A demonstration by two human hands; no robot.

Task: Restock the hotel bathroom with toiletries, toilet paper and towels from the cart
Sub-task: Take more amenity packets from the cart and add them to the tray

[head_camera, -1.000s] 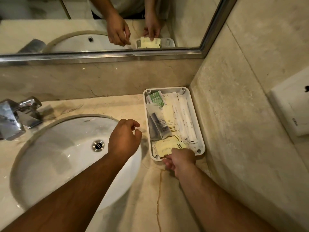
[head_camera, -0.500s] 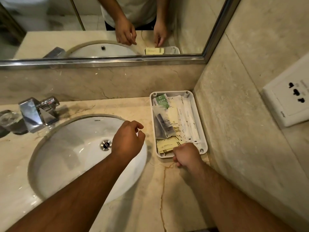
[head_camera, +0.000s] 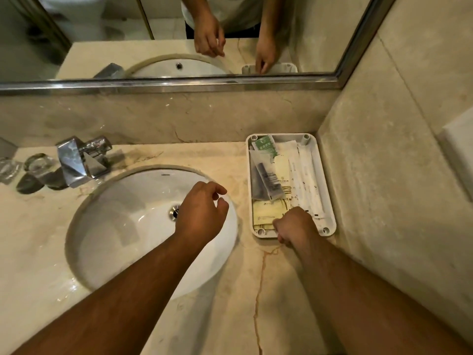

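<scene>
- Fingers (head_camera: 281, 231) of the right hand (head_camera: 294, 224): curled under at the near rim of the white rectangular plastic tray (head_camera: 325, 229), knuckles up. Impossible to tell whether gripping the rim, pinching a packet, or holding nothing.
- Pale yellow flat paper sachet (head_camera: 266, 213): lying flat and square in the near end of the tray, just beside those fingers. A second ago skewed and held by its near edge in that hand, so now judged set down.
- Farther in, same tray: clear bag with a dark tube (head_camera: 266, 179), cream packet (head_camera: 281, 170), green-and-white sachet (head_camera: 265, 147) at the far end, long white paper-wrapped sticks (head_camera: 304, 175) along the right side. All overlapping, lying as a second ago.
- Left hand (head_camera: 202, 213): hanging over the white oval basin (head_camera: 122, 226), fingers loosely curled, nothing held, much as before.
- Tray resting on the beige marble counter (head_camera: 230, 303), right of the basin, tucked into the corner by the marble wall.
- Beyond: chrome tap (head_camera: 82, 160), clear glass tumbler (head_camera: 38, 162) at far left, mirror (head_camera: 320, 34) above, reflecting both hands.
- Meaning for the task: toiletries part probably finished or close to it. No toilet paper or towels in view, so likely a return to the cart next.
</scene>
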